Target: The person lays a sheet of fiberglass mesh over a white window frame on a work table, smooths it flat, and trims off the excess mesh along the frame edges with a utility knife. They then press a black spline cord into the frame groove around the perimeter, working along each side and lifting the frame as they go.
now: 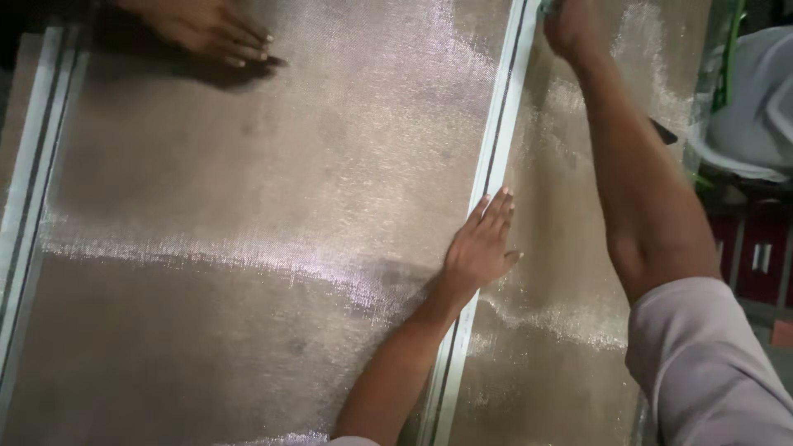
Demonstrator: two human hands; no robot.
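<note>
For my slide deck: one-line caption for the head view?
Left hand flat on mesh beside frame rail; right hand reaches far along it.

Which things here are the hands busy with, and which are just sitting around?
Busy with:
left hand flat on the metal frame bar
right hand at the bar's far end
shiny mesh sheet
another person's hand pressing the mesh

Just around:
grey cloth
red cabinet

I see little of the room: beside the wide mesh-covered worktop, off its right edge, stand dark red cabinet fronts with pale handles, above them a grey-white bundle; light glares across the worktop
</note>
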